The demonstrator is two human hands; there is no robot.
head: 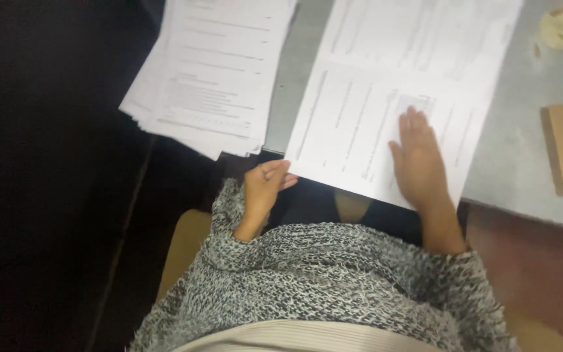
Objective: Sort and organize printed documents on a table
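Grey, scuffed bench (522, 150) under dim light: a large printed sheet (399, 85) overhangs its near edge. Right hand (418, 160) lies flat on the paper, fingers released and spread; left hand (263, 186) pinches the sheet's lower corner. Steady palm pressure would best keep the thin, smooth paper from sliding. Nearby, a loose paper stack (210, 72) and a wooden block (562, 150).

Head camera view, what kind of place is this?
Probably a desk for paperwork, perhaps in a classroom or office: a stack of printed sheets, a large printed sheet under both hands, and a grey tabletop.
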